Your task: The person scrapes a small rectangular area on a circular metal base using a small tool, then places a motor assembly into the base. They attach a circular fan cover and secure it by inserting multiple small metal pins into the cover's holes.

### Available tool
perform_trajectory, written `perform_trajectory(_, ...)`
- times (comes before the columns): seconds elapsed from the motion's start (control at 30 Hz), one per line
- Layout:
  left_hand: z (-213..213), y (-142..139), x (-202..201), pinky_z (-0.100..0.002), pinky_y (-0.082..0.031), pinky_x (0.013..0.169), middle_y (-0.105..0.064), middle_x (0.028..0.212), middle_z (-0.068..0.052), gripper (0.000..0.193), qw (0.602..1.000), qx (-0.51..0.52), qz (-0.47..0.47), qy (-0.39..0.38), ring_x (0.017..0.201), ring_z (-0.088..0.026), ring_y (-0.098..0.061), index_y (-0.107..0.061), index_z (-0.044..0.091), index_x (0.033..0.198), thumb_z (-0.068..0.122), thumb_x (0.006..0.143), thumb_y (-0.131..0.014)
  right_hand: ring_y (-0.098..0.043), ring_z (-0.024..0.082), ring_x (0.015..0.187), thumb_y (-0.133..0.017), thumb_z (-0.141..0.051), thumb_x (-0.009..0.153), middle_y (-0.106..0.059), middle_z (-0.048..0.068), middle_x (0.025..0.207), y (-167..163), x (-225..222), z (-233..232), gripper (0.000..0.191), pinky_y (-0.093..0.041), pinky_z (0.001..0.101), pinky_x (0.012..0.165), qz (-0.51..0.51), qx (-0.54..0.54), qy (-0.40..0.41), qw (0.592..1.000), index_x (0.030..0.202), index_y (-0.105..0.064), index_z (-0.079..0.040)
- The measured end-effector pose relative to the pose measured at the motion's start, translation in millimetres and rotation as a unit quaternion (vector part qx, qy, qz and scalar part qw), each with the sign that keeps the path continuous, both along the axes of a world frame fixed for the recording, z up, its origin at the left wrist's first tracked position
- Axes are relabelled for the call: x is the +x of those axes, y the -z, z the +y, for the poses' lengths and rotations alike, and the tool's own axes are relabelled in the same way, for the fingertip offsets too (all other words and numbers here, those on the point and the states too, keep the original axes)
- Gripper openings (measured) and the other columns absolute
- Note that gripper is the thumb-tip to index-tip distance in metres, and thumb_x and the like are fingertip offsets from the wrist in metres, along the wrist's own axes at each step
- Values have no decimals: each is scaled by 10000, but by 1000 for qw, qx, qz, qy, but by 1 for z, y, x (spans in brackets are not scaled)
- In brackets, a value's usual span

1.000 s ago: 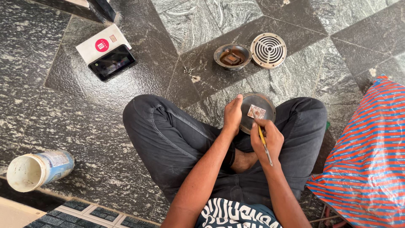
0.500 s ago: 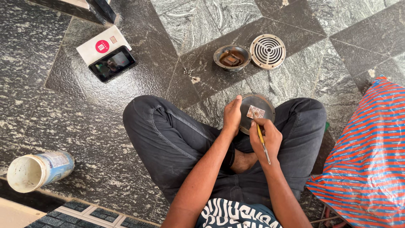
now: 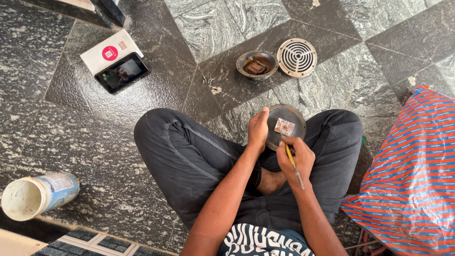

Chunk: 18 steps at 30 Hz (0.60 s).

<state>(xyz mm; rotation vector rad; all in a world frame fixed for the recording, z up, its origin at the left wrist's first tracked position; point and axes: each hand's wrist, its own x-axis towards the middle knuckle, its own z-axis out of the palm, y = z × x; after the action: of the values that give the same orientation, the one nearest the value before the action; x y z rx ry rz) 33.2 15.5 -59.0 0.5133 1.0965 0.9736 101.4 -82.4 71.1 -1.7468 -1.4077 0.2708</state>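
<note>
I sit cross-legged on a stone floor. My left hand [image 3: 258,129] grips the left edge of a round dark metal disc [image 3: 290,118] that rests over my lap. A small square board [image 3: 284,126] with reddish marks sits on the disc. My right hand [image 3: 296,159] holds a thin yellow-handled tool [image 3: 291,162] like a pen, its tip at the lower edge of the square board.
A dark round bowl-shaped part [image 3: 257,64] and a round slotted metal grille [image 3: 296,57] lie on the floor ahead. A phone [image 3: 122,72] leans on a white box [image 3: 110,51] at the upper left. A white plastic jar [image 3: 35,195] lies lower left. A red-and-blue striped sack [image 3: 412,180] is at right.
</note>
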Motion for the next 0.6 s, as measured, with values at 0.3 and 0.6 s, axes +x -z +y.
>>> perform_trajectory(0.3,2,3,2,-319,-507,918,-721,1146,-56,488,1000,5,25,-4,1044,-154,-662,-697,37,1233,462,1047,-549,-669,128,650,-725,-37,899,-726,114,813,-3,-1,0,82,-533,260,617,48,7,-9,999,961,-710,13)
perform_trajectory(0.6,1,-1,1,-341,-513,909,-732,1136,-95,527,1000,-3,17,9,1028,-190,-670,-718,25,1216,481,1042,-521,-649,126,624,-730,-32,895,-697,106,763,-2,0,1,89,-519,270,601,39,4,-9,999,964,-708,19)
